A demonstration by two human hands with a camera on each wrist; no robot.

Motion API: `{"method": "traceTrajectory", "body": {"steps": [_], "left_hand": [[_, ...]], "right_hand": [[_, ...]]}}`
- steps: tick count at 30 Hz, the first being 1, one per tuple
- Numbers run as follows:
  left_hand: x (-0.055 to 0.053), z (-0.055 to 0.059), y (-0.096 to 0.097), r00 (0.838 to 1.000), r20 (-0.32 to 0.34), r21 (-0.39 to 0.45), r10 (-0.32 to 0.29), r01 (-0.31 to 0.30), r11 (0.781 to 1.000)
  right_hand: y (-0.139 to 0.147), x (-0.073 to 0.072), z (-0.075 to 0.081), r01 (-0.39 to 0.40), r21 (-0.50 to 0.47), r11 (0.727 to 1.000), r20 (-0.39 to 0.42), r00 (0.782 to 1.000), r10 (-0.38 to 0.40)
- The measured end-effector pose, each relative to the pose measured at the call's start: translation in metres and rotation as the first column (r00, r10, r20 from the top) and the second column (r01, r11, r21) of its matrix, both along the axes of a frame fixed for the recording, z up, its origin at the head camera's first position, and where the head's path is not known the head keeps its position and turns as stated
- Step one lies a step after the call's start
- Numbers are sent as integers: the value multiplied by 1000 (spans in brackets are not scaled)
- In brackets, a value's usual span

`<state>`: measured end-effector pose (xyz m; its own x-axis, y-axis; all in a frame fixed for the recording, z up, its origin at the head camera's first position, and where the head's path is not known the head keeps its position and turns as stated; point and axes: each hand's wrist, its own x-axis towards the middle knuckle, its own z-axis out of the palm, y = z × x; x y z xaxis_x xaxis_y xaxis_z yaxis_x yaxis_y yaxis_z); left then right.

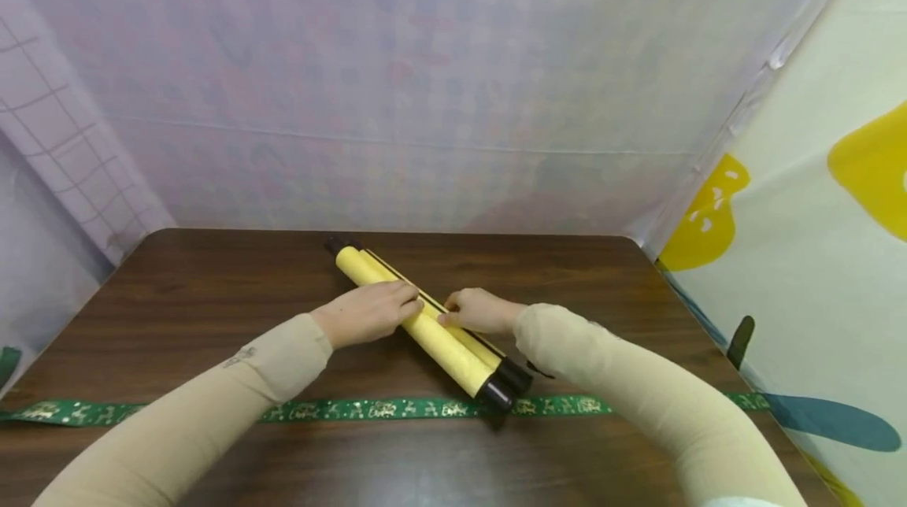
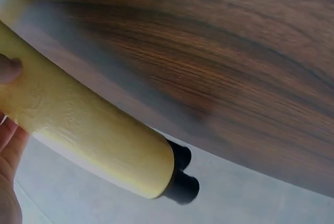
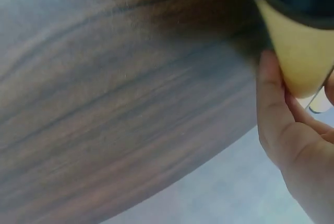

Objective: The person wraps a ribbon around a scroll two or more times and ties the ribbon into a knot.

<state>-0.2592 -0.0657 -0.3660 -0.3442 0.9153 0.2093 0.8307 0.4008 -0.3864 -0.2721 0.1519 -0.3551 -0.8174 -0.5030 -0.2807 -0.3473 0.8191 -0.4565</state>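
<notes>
A yellow hanging scroll [image 1: 453, 355] with black rod ends lies slantwise over the dark wooden table, rolled from both sides into two rolls side by side. My left hand [image 1: 372, 310] grips the near-left roll around its middle; the left wrist view shows the thumb on one side of the scroll [image 2: 99, 135] and fingers on the other. Across from it, my right hand [image 1: 483, 310] holds the other roll. In the right wrist view its fingers lie along the scroll [image 3: 300, 51], with the thumb partly cut off by the frame edge.
A green ribbon [image 1: 383, 409] with a gold pattern runs across the wooden table [image 1: 234, 286], passing under the scroll's near end and both forearms. Pale printed sheeting [image 1: 397, 98] hangs behind the table. Another sheet with yellow shapes [image 1: 708, 216] hangs at the right.
</notes>
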Motion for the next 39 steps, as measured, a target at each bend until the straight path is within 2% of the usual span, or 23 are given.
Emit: {"method": "traceTrajectory", "body": {"steps": [6,10,12,15,17,19,22,24,28,33,35,39], "left_hand": [[5,2,-4,997,-12,26,-71,71,997],[9,2,-7,993,-42,15,-112,113,994],[10,1,-8,991,-56,-3,-118,119,993],[14,0,-9,992,-55,-27,-117,115,993],[16,1,-10,992,-58,-41,-116,114,993],[17,2,-10,990,-64,-52,-125,122,991],[18,3,-11,985,-88,-69,-146,140,988],[19,4,-11,982,-102,-85,-159,151,985],[22,5,-11,981,-106,-129,-162,148,981],[29,5,-10,980,-102,-176,-171,152,973],[33,3,-9,973,-134,-211,-186,155,965],[42,0,-7,950,-219,-289,-222,154,945]], "right_hand": [[3,11,-3,81,-91,993,109,992,-71],[1,22,-9,154,-183,971,190,975,-119],[0,28,-13,191,-246,950,239,962,-131],[-1,36,-17,269,-350,897,340,929,-146],[-1,41,-17,327,-379,866,388,906,-172],[-1,45,-16,371,-380,847,415,887,-202],[-2,49,-13,403,-369,837,441,869,-224],[-2,51,-13,410,-390,824,465,860,-208],[-1,58,-12,438,-419,795,536,827,-172],[-1,70,-10,455,-408,792,604,785,-140],[0,76,-10,457,-394,797,615,776,-140],[0,87,-11,467,-366,805,632,760,-154]]}}
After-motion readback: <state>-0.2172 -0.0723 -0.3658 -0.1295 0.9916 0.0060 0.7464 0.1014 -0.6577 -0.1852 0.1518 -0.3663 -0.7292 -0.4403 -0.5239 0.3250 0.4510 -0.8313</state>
